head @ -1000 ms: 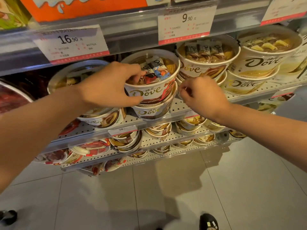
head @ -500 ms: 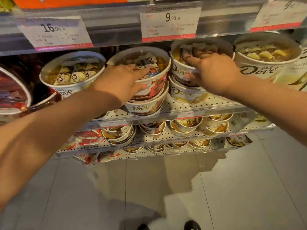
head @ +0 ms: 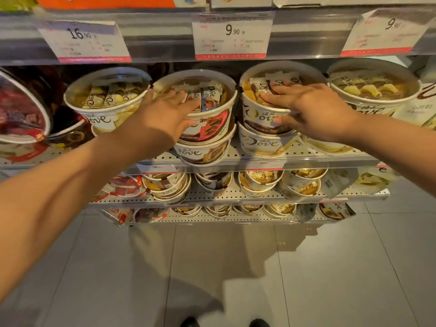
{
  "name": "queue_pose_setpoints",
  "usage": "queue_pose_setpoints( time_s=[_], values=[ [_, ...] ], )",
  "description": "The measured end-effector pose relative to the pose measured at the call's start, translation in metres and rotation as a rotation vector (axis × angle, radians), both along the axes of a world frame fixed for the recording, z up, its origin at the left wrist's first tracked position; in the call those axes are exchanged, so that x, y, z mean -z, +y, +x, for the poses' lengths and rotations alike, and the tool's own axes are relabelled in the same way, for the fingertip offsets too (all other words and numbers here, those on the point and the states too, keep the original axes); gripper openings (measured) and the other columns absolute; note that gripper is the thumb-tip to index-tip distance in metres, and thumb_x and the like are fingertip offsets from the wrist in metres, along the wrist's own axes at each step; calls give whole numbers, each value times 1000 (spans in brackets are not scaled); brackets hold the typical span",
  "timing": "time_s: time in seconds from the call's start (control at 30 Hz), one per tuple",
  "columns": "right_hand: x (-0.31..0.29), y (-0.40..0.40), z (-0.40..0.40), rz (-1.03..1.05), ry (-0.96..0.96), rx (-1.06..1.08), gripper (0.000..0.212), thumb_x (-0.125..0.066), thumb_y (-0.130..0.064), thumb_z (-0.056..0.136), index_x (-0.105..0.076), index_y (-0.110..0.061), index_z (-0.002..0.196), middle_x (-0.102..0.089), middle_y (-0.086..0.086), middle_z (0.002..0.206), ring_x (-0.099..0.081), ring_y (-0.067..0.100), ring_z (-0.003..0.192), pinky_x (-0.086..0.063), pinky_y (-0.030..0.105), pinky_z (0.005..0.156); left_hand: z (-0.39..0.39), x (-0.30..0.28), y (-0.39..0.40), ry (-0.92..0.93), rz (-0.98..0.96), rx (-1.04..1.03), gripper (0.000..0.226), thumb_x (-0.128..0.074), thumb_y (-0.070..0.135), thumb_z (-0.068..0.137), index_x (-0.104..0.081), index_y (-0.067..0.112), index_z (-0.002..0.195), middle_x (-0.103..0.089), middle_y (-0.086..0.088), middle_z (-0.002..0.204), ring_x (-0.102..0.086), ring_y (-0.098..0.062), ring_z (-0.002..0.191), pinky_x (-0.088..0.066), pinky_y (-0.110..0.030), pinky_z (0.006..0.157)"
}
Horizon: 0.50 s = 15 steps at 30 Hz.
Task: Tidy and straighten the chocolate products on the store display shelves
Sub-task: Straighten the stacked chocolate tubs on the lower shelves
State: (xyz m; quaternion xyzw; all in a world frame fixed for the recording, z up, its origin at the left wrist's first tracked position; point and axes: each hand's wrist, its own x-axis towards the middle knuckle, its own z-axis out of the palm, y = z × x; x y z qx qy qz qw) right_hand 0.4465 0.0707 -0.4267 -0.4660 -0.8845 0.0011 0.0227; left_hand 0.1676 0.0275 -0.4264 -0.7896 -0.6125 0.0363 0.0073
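— What were you working on there?

— The grey perforated metal shelf [head: 240,153] running across the middle of the frame, with its row of round white Dove chocolate tubs stacked two high. I had one hand on each of the two centre stacks.

— How were the hands set?

— My left hand [head: 162,114] lay spread over the clear lid of the white-and-red Dove tub [head: 207,109] at centre, fingers nearly straight across the top and the thumb down its front wall. My right hand [head: 304,109] lay on the white-and-brown Dove tub [head: 262,107] just right of centre, fingers flat over the lid and the thumb against the printed side. Neither tub was lifted; both sat on the tubs beneath.

— What did doing it well call for?

— My judgement: press lightly downward, turn each top tub until the logo faced out, and keep it centred on the one below so the stack didn't lean. Those lids looked thin, so I'd avoid leaning weight on them.

— Anything different from half a second before?

— Yes. My right hand had slid further onto its lid, my left fingers had reached deeper across theirs, and the view had moved closer.
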Motion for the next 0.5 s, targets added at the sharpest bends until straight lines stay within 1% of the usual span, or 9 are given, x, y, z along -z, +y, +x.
queue_pose_setpoints(
  time_s=[0.1,0.2,0.37,0.43,0.5],
  values=[
    [3,-5,7,-8,6,-40,58,-50,-39,91,-27,-32,144,-23,-2,153,-21,22,142,-23,45,112,0,-1,-1,-38,4,-4,50,-33,34,99,-23,24,147,-21,-12,155,-15,-25,144,-4,-46,116],
    [2,-7,6,6,-4,-20,57,-49,-39,91,-28,-31,144,-23,-2,153,-22,23,142,-24,46,111,-1,-5,-4,-50,-17,1,51,-34,36,99,-23,26,147,-20,-10,155,-14,-23,144,-2,-43,116],
    [-2,-8,-3,18,-27,4,55,-50,-38,92,-31,-30,143,-27,2,153,-32,27,137,-35,50,105,10,-7,-2,17,-39,-39,51,-31,38,100,-19,26,148,-18,-10,156,-13,-24,144,-6,-45,117],
    [-4,-6,-6,10,-47,23,56,-53,-36,91,-34,-27,143,-32,5,151,-37,29,133,-37,48,102,11,-6,-3,9,-32,-46,51,-31,38,99,-20,26,148,-18,-10,156,-13,-24,144,-5,-46,117],
    [-8,-9,-14,28,-26,65,54,-58,-33,86,-43,-20,136,-44,11,139,-45,32,123,-35,47,101,8,-7,-3,-37,-22,-33,51,-34,38,99,-23,27,147,-20,-10,155,-15,-24,144,-6,-45,117]
  ],
)
